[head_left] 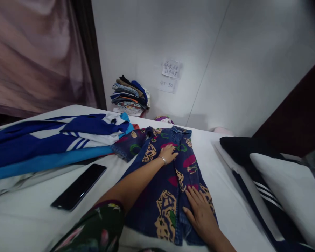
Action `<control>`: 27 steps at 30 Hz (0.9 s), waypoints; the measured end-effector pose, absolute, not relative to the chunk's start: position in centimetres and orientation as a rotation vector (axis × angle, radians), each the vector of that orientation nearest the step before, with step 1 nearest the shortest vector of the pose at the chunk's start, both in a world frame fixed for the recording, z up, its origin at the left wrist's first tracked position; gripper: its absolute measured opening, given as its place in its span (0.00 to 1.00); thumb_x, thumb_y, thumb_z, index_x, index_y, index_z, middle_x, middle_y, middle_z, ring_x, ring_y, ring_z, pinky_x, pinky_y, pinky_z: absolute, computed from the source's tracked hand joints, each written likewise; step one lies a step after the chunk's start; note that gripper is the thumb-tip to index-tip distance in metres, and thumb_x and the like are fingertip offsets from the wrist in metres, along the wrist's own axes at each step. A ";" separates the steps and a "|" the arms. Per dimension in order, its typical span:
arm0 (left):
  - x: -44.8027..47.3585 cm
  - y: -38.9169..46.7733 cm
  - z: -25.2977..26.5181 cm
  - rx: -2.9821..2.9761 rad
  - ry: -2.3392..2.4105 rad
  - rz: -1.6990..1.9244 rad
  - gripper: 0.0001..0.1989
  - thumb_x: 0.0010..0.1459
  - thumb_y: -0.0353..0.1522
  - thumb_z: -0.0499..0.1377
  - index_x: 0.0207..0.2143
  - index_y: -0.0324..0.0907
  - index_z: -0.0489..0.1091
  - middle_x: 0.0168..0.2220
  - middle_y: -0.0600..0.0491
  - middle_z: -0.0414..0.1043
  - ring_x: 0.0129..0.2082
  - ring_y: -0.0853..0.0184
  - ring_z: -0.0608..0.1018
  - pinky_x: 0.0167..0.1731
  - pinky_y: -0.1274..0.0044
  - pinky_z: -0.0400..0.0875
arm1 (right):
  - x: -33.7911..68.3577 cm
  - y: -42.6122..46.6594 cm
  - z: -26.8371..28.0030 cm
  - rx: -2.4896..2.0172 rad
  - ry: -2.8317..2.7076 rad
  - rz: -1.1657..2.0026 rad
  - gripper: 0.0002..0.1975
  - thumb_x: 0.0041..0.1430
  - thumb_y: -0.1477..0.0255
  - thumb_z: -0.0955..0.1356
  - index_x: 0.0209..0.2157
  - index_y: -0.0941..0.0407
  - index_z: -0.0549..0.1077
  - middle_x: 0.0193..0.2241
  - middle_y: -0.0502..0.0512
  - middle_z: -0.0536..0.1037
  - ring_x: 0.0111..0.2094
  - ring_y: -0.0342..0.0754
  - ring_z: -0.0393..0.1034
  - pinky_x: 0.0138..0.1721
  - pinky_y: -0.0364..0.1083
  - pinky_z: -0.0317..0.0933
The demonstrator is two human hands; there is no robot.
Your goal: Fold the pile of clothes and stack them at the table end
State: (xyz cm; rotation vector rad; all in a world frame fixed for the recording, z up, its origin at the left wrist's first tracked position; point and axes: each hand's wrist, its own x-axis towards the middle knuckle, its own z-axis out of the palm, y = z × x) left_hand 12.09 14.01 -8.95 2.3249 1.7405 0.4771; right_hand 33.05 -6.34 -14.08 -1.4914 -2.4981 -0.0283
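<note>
A dark blue denim shirt [157, 178] with tan, green and magenta patterns lies spread on the white surface, its collar at the far end. My left hand [168, 154] rests on its upper front, below the collar, fingers stretched forward and lying on the cloth. Lower down, my right hand [201, 211] presses flat on the right front panel near the hem, thumb apart from the fingers. One short sleeve [130, 143] reaches out to the left. The other sleeve is not visible.
Left lies a heap of blue and white garments [47, 140], with a black phone [78, 187] before it. Dark and white clothes [275, 182] are piled at right. A folded clothes stack [130, 94] stands by the wall, near paper notes [170, 68] and a pink curtain [36, 52].
</note>
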 end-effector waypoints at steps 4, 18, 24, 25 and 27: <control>2.0 13.6 -4.9 2.263 2.075 0.637 0.22 0.59 0.34 0.52 0.55 0.40 0.63 0.65 0.41 0.51 0.65 0.54 0.51 0.61 0.58 0.43 | 33.4 -6.3 -14.9 -1.453 -2.475 -0.092 0.27 0.64 0.59 0.61 0.60 0.56 0.63 0.61 0.58 0.63 0.61 0.58 0.57 0.60 0.60 0.54; -11.7 8.7 -5.3 1.811 2.629 0.330 0.16 0.59 0.36 0.50 0.46 0.39 0.68 0.50 0.41 0.64 0.46 0.55 0.74 0.41 0.69 0.68 | 33.5 -6.3 -14.6 -1.476 -2.458 -0.049 0.24 0.63 0.59 0.62 0.58 0.53 0.67 0.59 0.58 0.65 0.60 0.58 0.60 0.59 0.61 0.55; -11.1 8.4 -5.8 1.916 2.660 0.468 0.22 0.56 0.39 0.55 0.51 0.39 0.64 0.50 0.41 0.63 0.46 0.54 0.72 0.38 0.70 0.68 | 33.9 -6.4 -14.6 -1.431 -2.428 -0.048 0.24 0.60 0.61 0.63 0.59 0.41 0.64 0.57 0.52 0.68 0.57 0.59 0.63 0.55 0.64 0.61; -11.1 8.2 -6.0 1.938 2.677 0.445 0.20 0.56 0.38 0.55 0.50 0.39 0.65 0.49 0.41 0.64 0.46 0.54 0.71 0.38 0.70 0.68 | 33.9 -6.4 -14.7 -1.412 -2.416 -0.060 0.25 0.60 0.61 0.63 0.59 0.39 0.63 0.56 0.51 0.69 0.57 0.60 0.64 0.54 0.64 0.62; -11.2 7.9 -6.3 1.993 2.692 0.399 0.16 0.56 0.36 0.54 0.46 0.39 0.67 0.47 0.41 0.65 0.45 0.54 0.71 0.37 0.70 0.67 | 34.0 -6.3 -14.8 -1.386 -2.402 -0.076 0.25 0.59 0.62 0.64 0.58 0.38 0.64 0.56 0.51 0.70 0.56 0.61 0.65 0.53 0.65 0.63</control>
